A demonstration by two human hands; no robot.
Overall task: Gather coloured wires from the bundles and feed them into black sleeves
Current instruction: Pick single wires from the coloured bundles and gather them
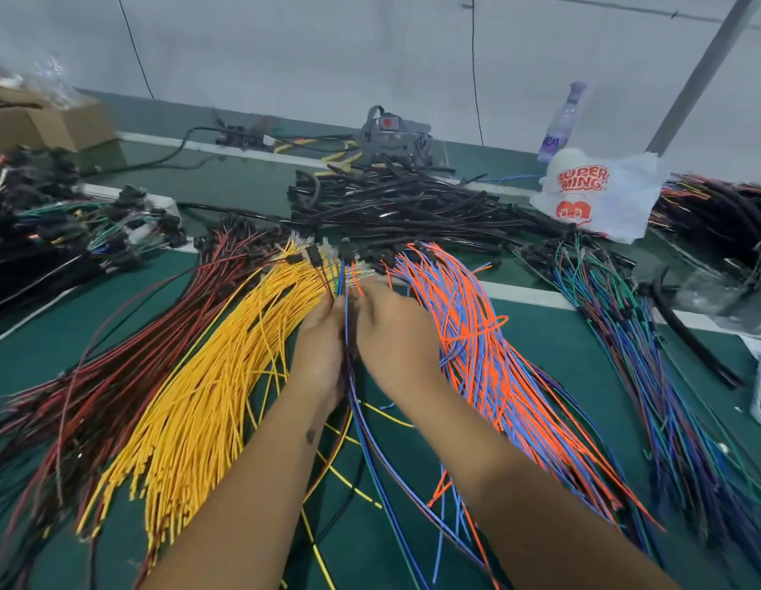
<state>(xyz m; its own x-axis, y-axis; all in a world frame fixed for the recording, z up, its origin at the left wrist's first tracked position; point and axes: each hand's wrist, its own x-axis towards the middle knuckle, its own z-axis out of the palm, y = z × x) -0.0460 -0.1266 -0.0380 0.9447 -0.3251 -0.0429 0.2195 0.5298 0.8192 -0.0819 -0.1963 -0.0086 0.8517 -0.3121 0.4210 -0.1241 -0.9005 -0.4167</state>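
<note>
Four wire bundles fan out across the green table (127,304): red-and-black wires (127,355) at left, yellow wires (208,385), orange-and-blue wires (468,325) and dark blue-green wires (625,325) at right. A heap of black sleeves (404,202) lies behind them. My left hand (321,351) and right hand (396,330) meet between the yellow and orange bundles. Together they hold a small gathered bunch of wires (346,304), blue, red, green and black, whose ends stick up past my fingers and whose tails trail toward me between my forearms.
Cardboard boxes (51,121) and finished harnesses (72,232) lie at far left. Behind the sleeves sit a grey device (391,134), a bottle (561,121) and a printed plastic bag (600,198). More dark wiring (719,206) lies at far right.
</note>
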